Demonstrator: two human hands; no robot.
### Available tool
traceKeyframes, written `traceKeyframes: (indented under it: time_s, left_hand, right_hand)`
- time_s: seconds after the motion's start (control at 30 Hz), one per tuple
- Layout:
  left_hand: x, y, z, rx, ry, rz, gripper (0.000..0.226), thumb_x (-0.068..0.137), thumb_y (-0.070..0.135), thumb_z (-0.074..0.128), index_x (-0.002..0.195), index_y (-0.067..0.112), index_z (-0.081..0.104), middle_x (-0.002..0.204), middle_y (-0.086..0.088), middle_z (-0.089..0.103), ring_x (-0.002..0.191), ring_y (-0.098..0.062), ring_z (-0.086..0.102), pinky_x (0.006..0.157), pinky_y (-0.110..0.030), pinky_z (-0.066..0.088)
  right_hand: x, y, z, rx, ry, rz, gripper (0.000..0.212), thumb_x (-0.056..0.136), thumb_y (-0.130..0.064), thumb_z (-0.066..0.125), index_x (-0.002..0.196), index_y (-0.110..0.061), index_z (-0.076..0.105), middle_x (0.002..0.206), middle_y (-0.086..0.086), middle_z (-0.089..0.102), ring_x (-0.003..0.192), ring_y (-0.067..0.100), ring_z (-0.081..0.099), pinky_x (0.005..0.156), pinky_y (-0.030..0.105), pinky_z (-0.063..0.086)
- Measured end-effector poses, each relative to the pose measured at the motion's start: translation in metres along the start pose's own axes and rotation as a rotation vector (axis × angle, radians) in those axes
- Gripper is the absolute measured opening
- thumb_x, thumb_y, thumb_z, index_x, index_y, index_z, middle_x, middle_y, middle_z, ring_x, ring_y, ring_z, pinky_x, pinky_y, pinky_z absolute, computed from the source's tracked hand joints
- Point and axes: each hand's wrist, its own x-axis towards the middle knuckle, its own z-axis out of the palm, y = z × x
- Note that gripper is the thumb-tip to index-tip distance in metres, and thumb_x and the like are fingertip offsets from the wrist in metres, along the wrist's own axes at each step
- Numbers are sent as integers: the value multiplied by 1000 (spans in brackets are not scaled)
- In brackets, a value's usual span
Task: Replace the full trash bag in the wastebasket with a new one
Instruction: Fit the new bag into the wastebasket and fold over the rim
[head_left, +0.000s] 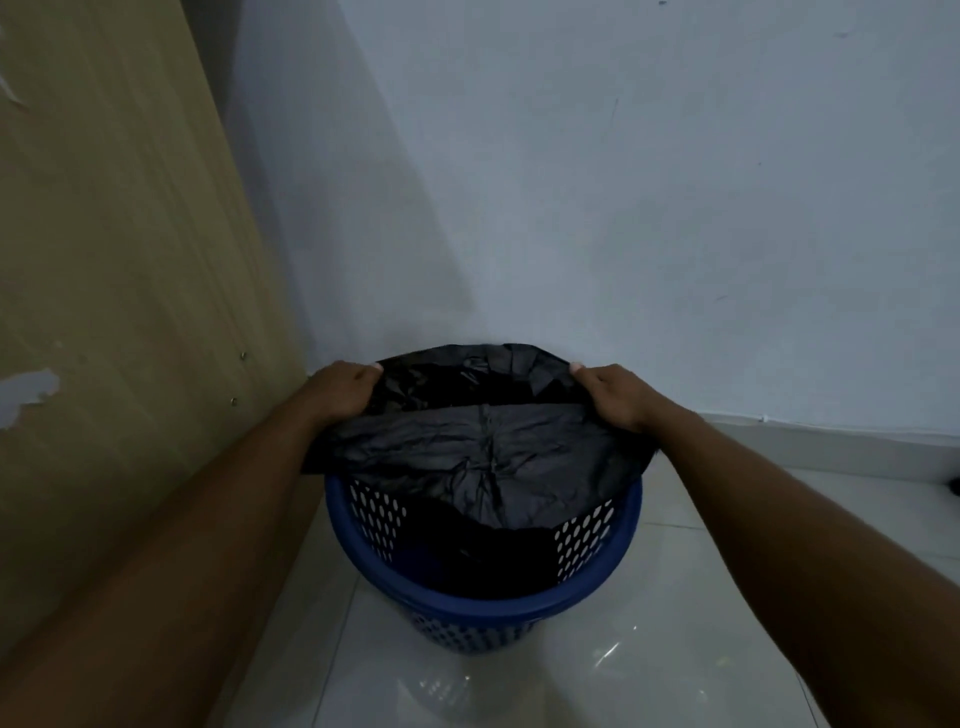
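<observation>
Two edges of the black bag (483, 452) are gripped above the blue basket (467, 608) by the left hand (343, 389) and right hand (615, 397).

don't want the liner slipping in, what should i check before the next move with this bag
1. The left hand grips the black bag by its edge: ok.
2. The right hand grips the opposite edge: ok.
3. The blue wastebasket stands upright on the floor: ok.
4. Bag pulled over the basket's near side: not ok, the rim is bare there.
5. Basket emptied of the full bag: cannot tell, the inside is dark.
</observation>
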Motion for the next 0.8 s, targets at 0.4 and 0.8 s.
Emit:
traceKeyframes:
  time_s: [0.4, 0.8]
  left_hand:
    - [4, -39, 2, -94, 130, 269, 17, 104, 22, 44, 101, 15, 59, 105, -14, 68, 90, -24, 61, 71, -26, 40]
    - [-21, -42, -35, -189, -494, 62, 65, 88, 44, 64, 144, 39, 31, 132, 10, 55, 113, -12, 59, 87, -18, 50]
  right_hand:
    - [10, 10, -2, 12, 116, 71, 66, 97, -66, 44, 73, -6, 59, 80, 11, 62, 77, 25, 59, 65, 32, 42]
    - [16, 19, -1, -15, 235, 185, 70, 101, -61, 40, 85, 3, 62, 88, 17, 60, 85, 31, 56, 73, 33, 40]
